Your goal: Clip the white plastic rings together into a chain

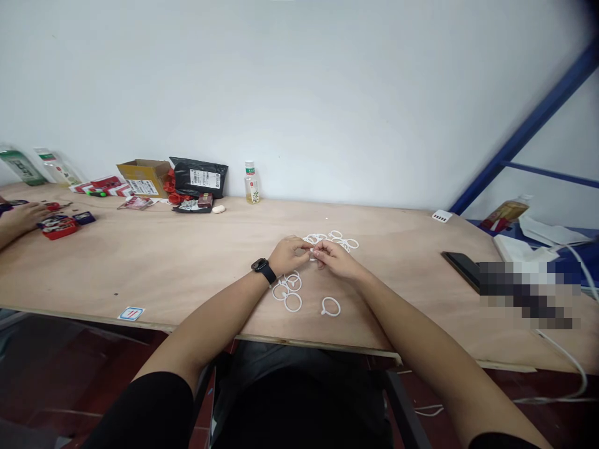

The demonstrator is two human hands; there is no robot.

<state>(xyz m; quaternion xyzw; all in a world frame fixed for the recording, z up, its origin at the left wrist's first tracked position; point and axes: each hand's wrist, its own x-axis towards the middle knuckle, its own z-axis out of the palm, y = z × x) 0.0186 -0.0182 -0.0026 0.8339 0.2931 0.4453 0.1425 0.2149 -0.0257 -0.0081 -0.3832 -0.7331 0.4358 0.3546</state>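
Observation:
My left hand [287,255] and my right hand [334,260] meet above the plywood table [140,268], their fingertips pinching a small white plastic ring [312,252], which is mostly hidden by my fingers. A loose heap of white plastic rings [330,240] lies just beyond my hands. Nearer me, below my left hand, a few more rings [287,290] lie overlapping. A single ring [331,306] with a small tab lies apart, below my right hand. A black smartwatch [263,270] sits on my left wrist.
A co-worker's hand [19,219] rests at the far left near a red tray [58,228]. A cardboard box [144,178], black bag [199,177] and small bottle [251,183] stand along the wall. A black phone [461,269] lies on the right, near a blue metal frame [528,128].

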